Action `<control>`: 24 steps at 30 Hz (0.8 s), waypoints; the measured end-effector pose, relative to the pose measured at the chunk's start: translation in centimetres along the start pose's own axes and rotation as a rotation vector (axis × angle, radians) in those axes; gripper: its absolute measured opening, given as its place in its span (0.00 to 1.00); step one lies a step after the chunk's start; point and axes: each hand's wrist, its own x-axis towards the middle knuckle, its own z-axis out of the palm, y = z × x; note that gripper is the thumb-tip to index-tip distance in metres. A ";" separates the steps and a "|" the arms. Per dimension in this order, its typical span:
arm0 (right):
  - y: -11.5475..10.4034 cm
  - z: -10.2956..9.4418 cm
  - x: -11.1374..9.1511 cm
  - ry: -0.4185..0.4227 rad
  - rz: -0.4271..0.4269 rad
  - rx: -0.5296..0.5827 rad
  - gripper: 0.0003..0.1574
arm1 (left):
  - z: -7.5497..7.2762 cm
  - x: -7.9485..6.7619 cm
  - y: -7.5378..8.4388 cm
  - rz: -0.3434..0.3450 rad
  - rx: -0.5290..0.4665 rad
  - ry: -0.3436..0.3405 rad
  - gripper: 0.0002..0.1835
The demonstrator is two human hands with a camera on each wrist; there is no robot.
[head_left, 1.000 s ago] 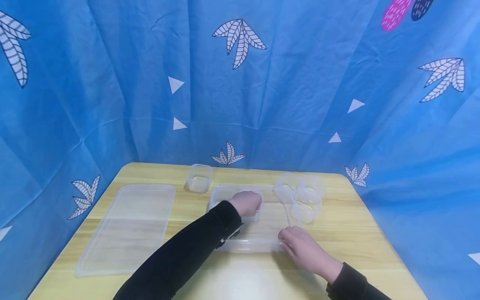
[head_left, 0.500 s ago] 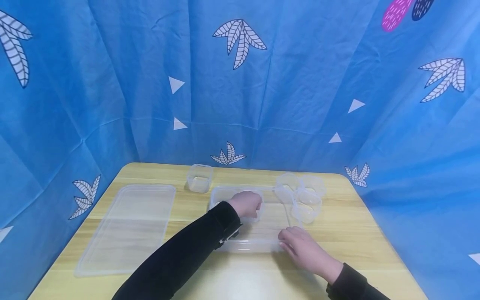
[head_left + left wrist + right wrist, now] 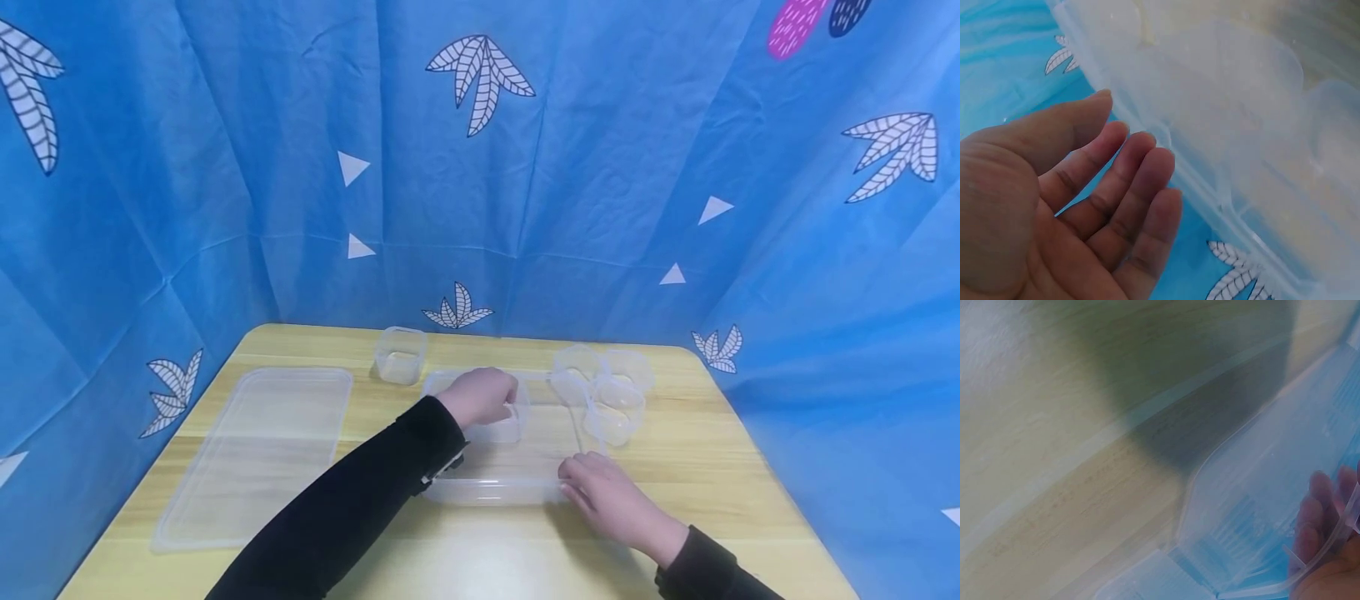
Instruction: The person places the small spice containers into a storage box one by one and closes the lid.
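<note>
A large clear plastic box (image 3: 495, 493) stands in the middle of the table. My left hand (image 3: 482, 395) is above its back left part, over a small clear container (image 3: 504, 431) inside the box. In the left wrist view, that hand's fingers (image 3: 1157, 209) are loosely bent with nothing between them, beside translucent plastic walls. My right hand (image 3: 611, 504) holds the box at its front right corner. Seen from the right wrist, the rim passes between thumb and fingers (image 3: 1310, 515).
A flat translucent lid (image 3: 258, 458) lies on the table (image 3: 720, 467) at the left. Behind the box stands a small squarish clear cup (image 3: 401, 357). Several round clear cups (image 3: 615, 415) are grouped at the back right. A patterned blue curtain (image 3: 600, 150) surrounds the table.
My left hand has risen off the small container and shifted slightly to the left, with its fingers loosened. My right hand stays at the box's corner.
</note>
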 end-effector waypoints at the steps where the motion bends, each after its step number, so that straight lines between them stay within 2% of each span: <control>1: 0.0 0.0 0.0 0.000 -0.001 0.001 0.05 | -0.3 -0.1 -0.2 0.002 -0.003 0.008 0.04; 11: -0.1 -0.2 0.0 -0.008 0.001 0.012 0.04 | -2.8 -1.8 -2.4 0.000 0.011 0.105 0.06; 16: -0.1 -0.2 0.0 -0.005 -0.005 0.007 0.04 | -3.4 -2.4 -4.0 -0.030 -0.005 0.126 0.07; 24: -0.2 -0.2 0.0 0.007 -0.018 0.013 0.05 | -3.6 -3.3 -7.5 -0.066 -0.009 0.213 0.13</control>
